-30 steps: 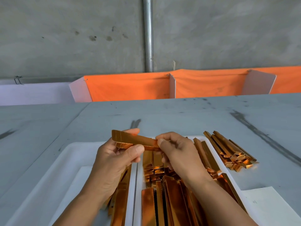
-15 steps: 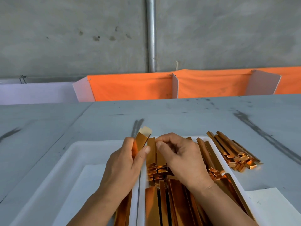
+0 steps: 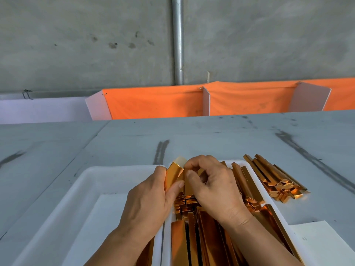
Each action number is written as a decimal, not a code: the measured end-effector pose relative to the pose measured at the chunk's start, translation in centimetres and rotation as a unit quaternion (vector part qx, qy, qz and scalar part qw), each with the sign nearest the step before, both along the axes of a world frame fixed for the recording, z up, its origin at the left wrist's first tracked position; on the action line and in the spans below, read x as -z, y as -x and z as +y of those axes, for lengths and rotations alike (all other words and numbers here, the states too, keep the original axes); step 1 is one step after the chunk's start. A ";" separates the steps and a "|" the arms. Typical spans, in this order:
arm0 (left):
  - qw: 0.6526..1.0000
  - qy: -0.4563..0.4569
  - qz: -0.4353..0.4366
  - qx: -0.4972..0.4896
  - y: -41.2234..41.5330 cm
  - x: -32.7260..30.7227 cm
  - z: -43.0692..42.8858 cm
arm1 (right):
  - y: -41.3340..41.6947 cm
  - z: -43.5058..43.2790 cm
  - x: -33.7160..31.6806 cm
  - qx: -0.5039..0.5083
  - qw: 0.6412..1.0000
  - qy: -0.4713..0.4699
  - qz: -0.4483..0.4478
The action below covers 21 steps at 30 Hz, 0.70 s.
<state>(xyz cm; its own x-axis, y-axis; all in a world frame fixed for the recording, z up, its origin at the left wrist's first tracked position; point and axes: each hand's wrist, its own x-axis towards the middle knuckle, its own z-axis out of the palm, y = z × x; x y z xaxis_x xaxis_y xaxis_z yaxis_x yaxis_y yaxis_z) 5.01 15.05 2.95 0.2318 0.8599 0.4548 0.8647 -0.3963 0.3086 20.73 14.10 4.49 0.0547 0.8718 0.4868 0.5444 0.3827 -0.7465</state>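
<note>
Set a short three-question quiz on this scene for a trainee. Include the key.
1. True or false: the loose pile of gold strips lies directly on the table.
2. Look at the left hand and the right hand. Which of them touches the held gold strip? A: left only. B: right only. C: both.
3. Fill in: the cloth behind the table is ____ in colour.

Key
1. True.
2. C: the left hand grips it and the right hand pinches its edge.
3. Orange.
</note>
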 end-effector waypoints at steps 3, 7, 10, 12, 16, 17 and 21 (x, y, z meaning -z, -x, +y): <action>0.998 -0.028 0.051 -0.003 -0.1 0.1 0.0 | -0.1 0.1 -0.2 -0.010 0.999 0.029 -0.030; 0.996 -0.014 0.085 -0.002 -0.4 0.5 0.1 | -0.2 0.0 -0.4 -0.044 0.995 0.066 -0.055; 0.995 -0.007 0.098 -0.003 -0.5 0.6 0.1 | -0.2 0.0 -0.2 -0.054 0.993 0.089 -0.063; 0.995 -0.003 0.097 0.003 -0.5 0.7 0.0 | -0.3 0.1 -0.1 -0.050 0.992 0.095 -0.066; 0.998 0.003 0.064 0.021 -0.5 0.5 0.0 | -0.5 0.3 -0.1 -0.060 0.994 0.085 0.026; 0.998 0.000 0.066 0.021 -0.5 0.4 -0.1 | -0.5 0.3 -0.1 -0.058 0.994 0.080 0.046; 0.997 -0.002 0.073 0.016 -0.3 0.3 -0.2 | -0.4 0.2 -0.1 -0.067 0.989 0.081 0.100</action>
<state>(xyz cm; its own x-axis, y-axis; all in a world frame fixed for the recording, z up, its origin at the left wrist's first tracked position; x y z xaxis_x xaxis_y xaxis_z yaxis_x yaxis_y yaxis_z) 5.35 14.86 2.63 0.3240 0.8489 0.4175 0.8869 -0.4262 0.1783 21.18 14.34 4.59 0.0152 0.9434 0.3314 0.3321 0.3079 -0.8916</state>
